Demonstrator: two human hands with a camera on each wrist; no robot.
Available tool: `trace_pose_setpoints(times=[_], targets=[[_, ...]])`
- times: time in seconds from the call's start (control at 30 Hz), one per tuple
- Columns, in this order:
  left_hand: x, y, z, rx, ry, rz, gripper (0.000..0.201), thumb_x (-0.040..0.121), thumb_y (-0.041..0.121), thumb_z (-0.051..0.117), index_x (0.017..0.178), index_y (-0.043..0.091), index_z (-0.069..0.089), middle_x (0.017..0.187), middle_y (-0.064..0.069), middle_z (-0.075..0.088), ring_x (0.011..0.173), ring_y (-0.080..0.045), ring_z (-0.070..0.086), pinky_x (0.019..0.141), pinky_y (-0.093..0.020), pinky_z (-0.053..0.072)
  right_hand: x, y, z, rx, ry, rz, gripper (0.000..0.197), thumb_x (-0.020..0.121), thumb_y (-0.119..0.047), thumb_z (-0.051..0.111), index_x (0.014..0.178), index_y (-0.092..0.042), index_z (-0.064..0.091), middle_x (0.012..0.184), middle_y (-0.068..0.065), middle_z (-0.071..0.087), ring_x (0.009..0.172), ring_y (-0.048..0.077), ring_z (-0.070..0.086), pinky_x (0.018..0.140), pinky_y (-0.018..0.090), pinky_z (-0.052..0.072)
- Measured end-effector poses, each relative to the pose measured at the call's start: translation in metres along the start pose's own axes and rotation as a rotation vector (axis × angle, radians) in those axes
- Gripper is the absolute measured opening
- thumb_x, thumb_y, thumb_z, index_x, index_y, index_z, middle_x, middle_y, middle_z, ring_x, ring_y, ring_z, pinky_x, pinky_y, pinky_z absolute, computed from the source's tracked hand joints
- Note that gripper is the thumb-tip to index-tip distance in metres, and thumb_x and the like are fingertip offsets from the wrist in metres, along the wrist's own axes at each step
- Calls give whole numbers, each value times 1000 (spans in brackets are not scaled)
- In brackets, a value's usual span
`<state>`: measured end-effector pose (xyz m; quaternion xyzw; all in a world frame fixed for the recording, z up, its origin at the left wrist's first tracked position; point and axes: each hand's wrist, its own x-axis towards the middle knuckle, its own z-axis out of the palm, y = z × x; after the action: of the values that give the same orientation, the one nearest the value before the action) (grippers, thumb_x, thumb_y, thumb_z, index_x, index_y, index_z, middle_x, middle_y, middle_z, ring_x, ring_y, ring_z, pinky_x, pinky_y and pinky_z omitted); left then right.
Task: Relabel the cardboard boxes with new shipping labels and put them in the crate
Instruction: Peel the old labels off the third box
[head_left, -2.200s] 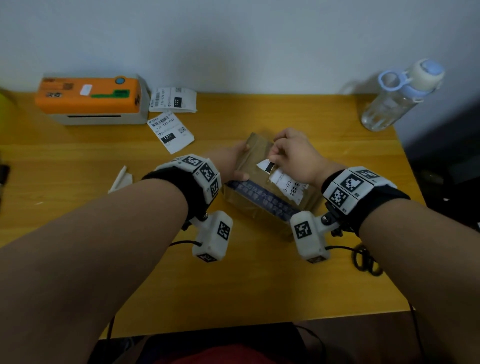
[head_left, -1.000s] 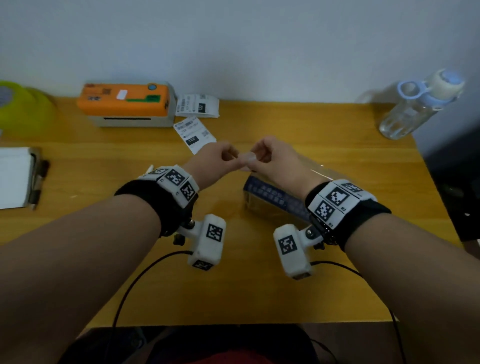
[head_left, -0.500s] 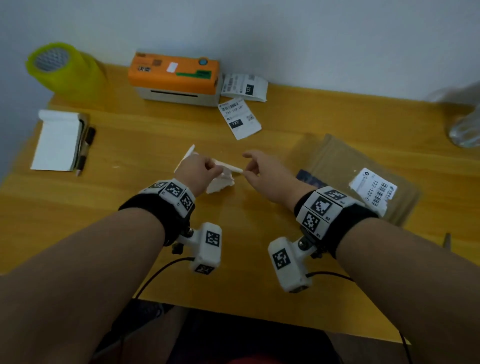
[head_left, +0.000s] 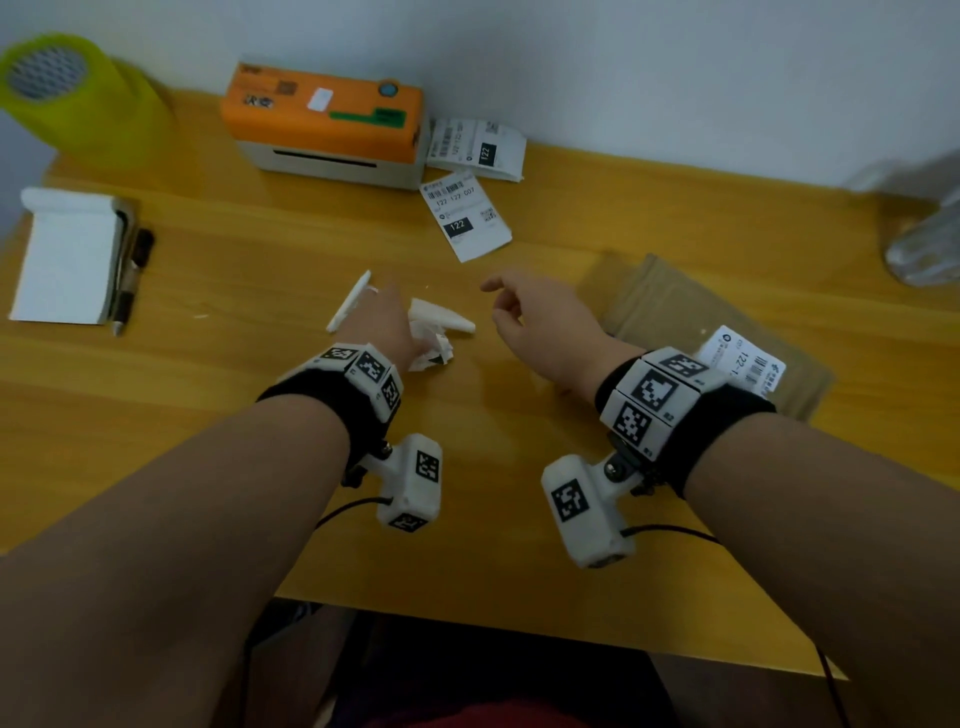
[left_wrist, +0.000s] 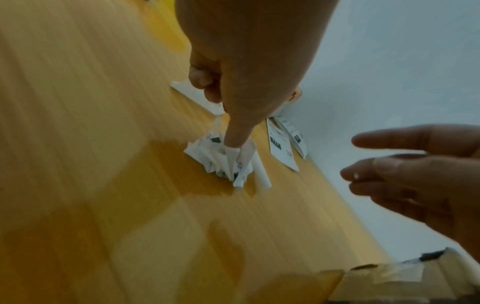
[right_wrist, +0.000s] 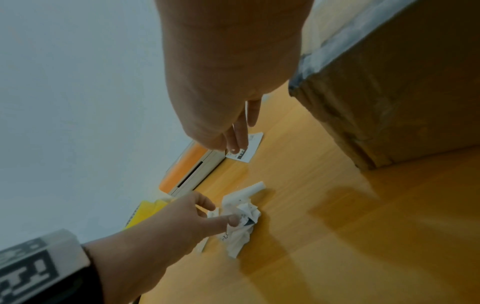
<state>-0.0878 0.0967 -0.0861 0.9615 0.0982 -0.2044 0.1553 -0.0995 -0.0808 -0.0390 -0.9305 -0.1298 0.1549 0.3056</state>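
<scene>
A flat cardboard box (head_left: 670, 306) lies on the table at the right, a white barcode label (head_left: 745, 364) stuck on its near corner. The box (right_wrist: 402, 92) is beside my right wrist. Left of it lies a crumpled wad of peeled paper (head_left: 434, 348) with a rolled white strip (head_left: 447, 318) on top. My left hand (head_left: 384, 317) is over the wad, and its thumb (left_wrist: 235, 139) touches the wad (left_wrist: 207, 156) while the other fingers are loosely curled and hold nothing. My right hand (head_left: 519, 312) hovers between wad and box, fingers spread and empty.
An orange label printer (head_left: 327, 119) stands at the back, with printed labels (head_left: 465, 215) beside it. A green tape roll (head_left: 67, 88), a notepad (head_left: 67, 254) and a pen (head_left: 130, 275) are at the left. A water bottle (head_left: 930, 234) is at the far right. Another paper strip (head_left: 349, 301) lies beside my left hand.
Both hands left the box and moved left to the paper scraps. The peeled strip they held together now lies on the wad, and my right hand has let go and drawn back.
</scene>
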Motion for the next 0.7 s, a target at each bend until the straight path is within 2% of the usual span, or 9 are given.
trace_pose_setpoints(times=[0.07,0.23,0.4,0.47,0.57,0.63,0.7], targets=[[-4,2,-8,-19,23,52,46,83,28,68,117,6,45,115,-15,55,90,-26,54,70,-31,41,-2,-1,-7,3,20,2,33,95,-14,47,127,-18,51,95,-5,56,90,12,53,87,32,44],[-13,25,-31,-9,45,221,36,87,30,64,115,13,50,115,-9,55,97,-24,55,74,-30,42,-8,0,-33,26,88,32,32,95,-15,47,126,-18,52,98,-3,58,92,15,56,85,34,48],[-20,86,-32,-29,99,452,28,91,33,57,112,15,53,112,-6,54,93,-20,54,83,-35,47,-27,35,-57,-6,182,182,31,95,-19,48,126,-20,53,120,3,58,112,19,54,99,40,43],[-23,114,-24,-37,112,566,31,91,34,56,116,14,52,119,-7,49,101,-21,53,88,-34,45,-41,55,-65,-73,267,228,31,93,-18,48,123,-21,55,123,3,57,116,21,51,102,39,36],[-30,158,-13,30,106,756,40,92,37,52,126,16,48,133,-6,43,119,-24,46,100,-38,40,-66,83,-78,-135,379,314,29,88,-13,49,116,-20,58,121,4,56,117,25,47,98,38,30],[-34,185,-8,183,35,856,51,93,42,48,139,20,38,148,-4,31,133,-27,34,108,-40,31,-84,99,-89,-133,420,389,23,84,-8,49,103,-18,58,116,5,56,115,27,47,96,38,30],[-37,206,-2,353,-83,897,61,94,51,38,148,26,21,157,0,14,143,-27,18,115,-45,17,-100,112,-98,-119,464,443,19,81,-4,49,90,-20,53,110,5,56,111,27,47,94,37,29]])
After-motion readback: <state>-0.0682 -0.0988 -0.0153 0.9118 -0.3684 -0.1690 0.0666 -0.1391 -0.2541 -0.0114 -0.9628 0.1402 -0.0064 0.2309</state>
